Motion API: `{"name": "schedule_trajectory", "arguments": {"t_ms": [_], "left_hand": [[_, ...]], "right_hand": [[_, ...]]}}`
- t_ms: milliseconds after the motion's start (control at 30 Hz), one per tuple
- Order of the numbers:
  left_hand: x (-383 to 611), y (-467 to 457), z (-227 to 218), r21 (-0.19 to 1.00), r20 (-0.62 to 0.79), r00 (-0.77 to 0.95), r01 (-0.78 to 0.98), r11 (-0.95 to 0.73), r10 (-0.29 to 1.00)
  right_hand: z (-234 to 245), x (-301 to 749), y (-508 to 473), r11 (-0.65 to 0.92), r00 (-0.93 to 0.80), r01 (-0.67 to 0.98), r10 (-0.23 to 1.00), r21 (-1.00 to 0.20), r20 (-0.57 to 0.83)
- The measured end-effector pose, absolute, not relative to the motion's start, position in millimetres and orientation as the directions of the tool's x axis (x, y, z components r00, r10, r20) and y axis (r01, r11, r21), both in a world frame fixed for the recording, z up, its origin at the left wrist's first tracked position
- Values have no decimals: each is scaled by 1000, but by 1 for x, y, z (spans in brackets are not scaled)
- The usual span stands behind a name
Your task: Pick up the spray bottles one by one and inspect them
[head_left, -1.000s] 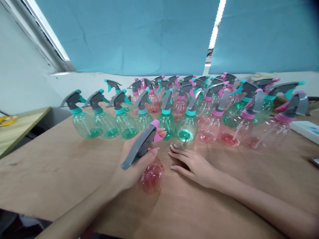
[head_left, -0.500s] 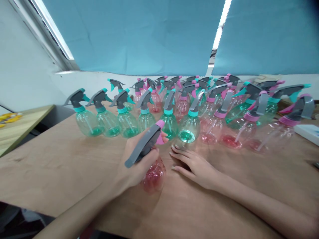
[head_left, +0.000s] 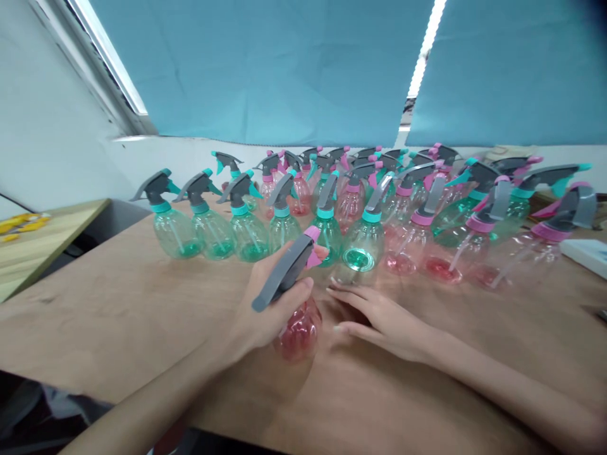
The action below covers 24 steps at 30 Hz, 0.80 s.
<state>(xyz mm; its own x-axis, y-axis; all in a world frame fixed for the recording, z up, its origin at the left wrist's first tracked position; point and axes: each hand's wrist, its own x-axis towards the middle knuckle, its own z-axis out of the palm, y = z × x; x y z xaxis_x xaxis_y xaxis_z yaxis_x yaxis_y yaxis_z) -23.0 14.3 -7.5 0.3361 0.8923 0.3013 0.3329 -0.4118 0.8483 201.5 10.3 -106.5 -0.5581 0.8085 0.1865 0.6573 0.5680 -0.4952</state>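
A brown bench (head_left: 118,309) reaches back to a pale wall (head_left: 180,158), with blue sheeting (head_left: 284,69) above. At left, yellow pieces (head_left: 23,222) lie on a light wooden surface (head_left: 57,243). Rows of green bottles (head_left: 251,235) and pink bottles (head_left: 408,243) block the bench's far side; a white box (head_left: 584,256) lies at right. Nearer, the left hand (head_left: 263,325) is clamped round the held pink spray bottle (head_left: 300,332); the right hand (head_left: 389,319) lies palm down just beside it, thumb and fingers apart.

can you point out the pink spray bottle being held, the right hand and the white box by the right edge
Pink spray bottle (head_left: 300,331): head view, on its rounded see-through body
Right hand (head_left: 391,318): head view, on the back of it
White box (head_left: 586,255): head view, on its top
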Motion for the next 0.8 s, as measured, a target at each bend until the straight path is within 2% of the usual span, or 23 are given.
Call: {"name": "schedule_trajectory", "arguments": {"t_ms": [67, 167, 433, 600, 800], "left_hand": [[-22, 15, -10, 866, 305, 357, 281, -413, 883], [-21, 13, -12, 881, 306, 350, 248, -402, 885], [-5, 1, -5, 865, 299, 351, 293, -408, 887], [11, -9, -7, 827, 353, 406, 287, -484, 843], [39, -16, -18, 809, 402, 418, 256, -530, 815]], "right_hand": [[-95, 201, 5, 553, -564, 647, 810, -524, 158], [-81, 196, -4, 554, -553, 618, 811, -559, 192], [-59, 176, -26, 492, -489, 565, 846, -663, 211], [-48, 175, -43, 491, -465, 497, 847, -716, 258], [-49, 182, -63, 387, -275, 551, 921, -739, 277]]}}
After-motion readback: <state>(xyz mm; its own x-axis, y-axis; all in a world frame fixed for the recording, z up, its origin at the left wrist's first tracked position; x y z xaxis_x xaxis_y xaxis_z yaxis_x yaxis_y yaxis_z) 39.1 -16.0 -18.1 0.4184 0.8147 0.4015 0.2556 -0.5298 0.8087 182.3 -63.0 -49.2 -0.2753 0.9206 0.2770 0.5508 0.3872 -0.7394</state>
